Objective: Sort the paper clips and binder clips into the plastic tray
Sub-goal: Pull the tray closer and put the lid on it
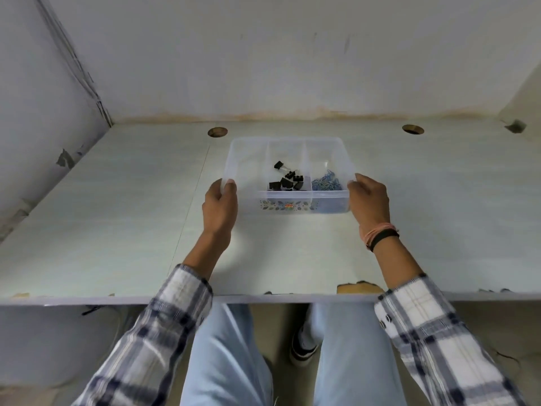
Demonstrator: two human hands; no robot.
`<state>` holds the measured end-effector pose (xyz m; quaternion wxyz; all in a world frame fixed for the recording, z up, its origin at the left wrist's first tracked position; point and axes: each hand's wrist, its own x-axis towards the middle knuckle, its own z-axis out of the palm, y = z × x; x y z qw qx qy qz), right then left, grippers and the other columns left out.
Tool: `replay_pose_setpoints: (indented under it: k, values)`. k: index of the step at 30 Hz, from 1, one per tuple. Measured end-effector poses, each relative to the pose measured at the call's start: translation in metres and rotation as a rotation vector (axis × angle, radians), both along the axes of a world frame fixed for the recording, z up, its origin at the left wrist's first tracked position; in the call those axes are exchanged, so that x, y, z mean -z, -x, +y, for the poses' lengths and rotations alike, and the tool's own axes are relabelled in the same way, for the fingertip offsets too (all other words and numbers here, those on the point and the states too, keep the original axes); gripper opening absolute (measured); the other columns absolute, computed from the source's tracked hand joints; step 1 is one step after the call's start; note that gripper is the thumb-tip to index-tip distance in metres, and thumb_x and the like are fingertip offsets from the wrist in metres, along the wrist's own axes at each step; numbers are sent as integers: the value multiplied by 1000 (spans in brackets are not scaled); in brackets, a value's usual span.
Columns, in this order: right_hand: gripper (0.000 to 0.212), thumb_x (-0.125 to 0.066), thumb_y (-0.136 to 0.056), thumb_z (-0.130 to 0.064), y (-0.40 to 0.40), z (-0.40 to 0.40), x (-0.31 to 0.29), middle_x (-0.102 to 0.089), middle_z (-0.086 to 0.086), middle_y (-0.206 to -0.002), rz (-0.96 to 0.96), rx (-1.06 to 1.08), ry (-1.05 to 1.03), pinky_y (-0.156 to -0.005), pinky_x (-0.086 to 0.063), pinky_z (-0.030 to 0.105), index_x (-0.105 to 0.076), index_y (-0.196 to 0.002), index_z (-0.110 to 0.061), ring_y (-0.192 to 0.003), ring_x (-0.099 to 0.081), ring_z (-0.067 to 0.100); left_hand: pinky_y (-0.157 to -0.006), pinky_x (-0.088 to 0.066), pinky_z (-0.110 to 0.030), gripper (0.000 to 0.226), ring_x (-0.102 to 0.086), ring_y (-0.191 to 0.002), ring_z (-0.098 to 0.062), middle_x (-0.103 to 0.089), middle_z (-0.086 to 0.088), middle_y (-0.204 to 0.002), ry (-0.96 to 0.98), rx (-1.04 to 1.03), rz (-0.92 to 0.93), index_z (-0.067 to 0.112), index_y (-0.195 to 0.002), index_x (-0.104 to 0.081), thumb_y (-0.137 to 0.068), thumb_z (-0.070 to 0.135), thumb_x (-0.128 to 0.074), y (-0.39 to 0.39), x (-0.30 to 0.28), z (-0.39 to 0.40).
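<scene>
clear plastic tray (288, 197) w/ 3 compartments: black binder clips (285, 178) in middle, blue paper clips (326, 181) at right. left hand (220, 208) & right hand (369, 202) grip its sides.

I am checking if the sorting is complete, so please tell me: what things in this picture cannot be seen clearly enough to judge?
Head view only:
- How many paper clips: a tangled blue heap, too small to count.
- Exact number of binder clips: they overlap.
- Left compartment of the plastic tray: looks empty, but the left hand covers its near corner.
- Right near corner: covered by the right hand.
- Tray label print: too small.
</scene>
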<state>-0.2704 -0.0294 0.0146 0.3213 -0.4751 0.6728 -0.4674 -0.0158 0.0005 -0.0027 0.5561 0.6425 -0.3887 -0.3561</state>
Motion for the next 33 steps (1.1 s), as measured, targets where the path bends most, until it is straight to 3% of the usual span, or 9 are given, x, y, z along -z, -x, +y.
replay_pose_setpoints:
  k: [4, 6, 9, 13, 19, 23, 25, 29, 33]
  values:
    - [37, -51, -99, -19, 5, 44, 7, -60, 27, -130, -44, -22, 46, -105, -45, 48, -59, -128, 4, -118, -57, 38, -50, -42, -12, 42, -52, -69, -12, -54, 0, -77, -8, -3, -16, -8, -118, -54, -104, 30, -42, -1, 4, 41]
    - [41, -54, -99, -24, 8, 58, 10, -60, 15, -137, -87, -21, 63, -108, -44, 38, -58, -134, -4, -120, -58, 25, -64, -58, -24, 46, -62, -84, -25, -65, -17, -100, -3, 17, -7, 0, -125, -57, -104, 39, -42, 0, 6, 55]
    - [44, -55, -98, -28, 10, 69, 14, -57, 4, -142, -87, -14, 75, -109, -41, 31, -56, -139, -13, -128, -54, 17, -96, -54, -51, 53, -61, -114, -40, -62, -22, -127, -16, 28, -7, 7, -131, -56, -102, 49, -42, -1, 10, 64]
    - [43, -53, -99, -28, 9, 73, 14, -56, 5, -143, -47, -11, 93, -104, -40, 27, -56, -140, -13, -130, -54, 18, -82, -51, -29, 51, -64, -114, -27, -67, -10, -127, -11, 15, 16, 18, -133, -60, -101, 54, -42, 1, 9, 68]
    - [43, -53, -100, -27, 12, 72, 12, -57, 7, -143, 24, -31, 109, -100, -38, 21, -55, -140, -10, -130, -54, 18, -86, -51, -28, 49, -63, -115, -23, -69, -7, -126, 13, -13, 6, 19, -129, -63, -100, 54, -44, 2, 11, 68]
    - [26, -52, -101, -31, 18, 72, 13, -74, 1, -107, 79, -49, 149, -90, -48, 26, -73, -106, -16, -97, -64, 4, -103, -50, -41, 54, -61, -125, -25, -67, -2, -132, 3, -25, 21, 26, -134, -61, -96, 60, -46, 1, 10, 69]
    - [28, -53, -101, -25, 31, 69, 15, -68, 1, -77, 240, 34, 223, -76, -43, 29, -67, -78, -18, -75, -62, 8, -110, -46, -39, 56, -56, -131, -21, -60, 0, -143, 5, -68, 34, 25, -143, -55, -98, 58, -48, 4, 8, 70]
    - [29, -61, -95, -20, 63, 54, 27, -58, 27, -117, 809, 128, -129, -92, -46, 52, -65, -115, 1, -114, -51, 46, -108, -39, -27, 54, -48, -138, -16, -50, 0, -153, 80, -230, -11, 22, -150, -47, -102, 47, -50, 12, 3, 76]
    - [20, -60, -93, -14, 66, 49, 33, -65, 27, -99, 897, 86, -110, -84, -55, 48, -67, -97, 4, -97, -62, 44, -109, -37, -19, 50, -48, -139, -11, -51, 5, -151, 239, -271, -99, 23, -146, -50, -101, 45, -51, 21, -5, 77]
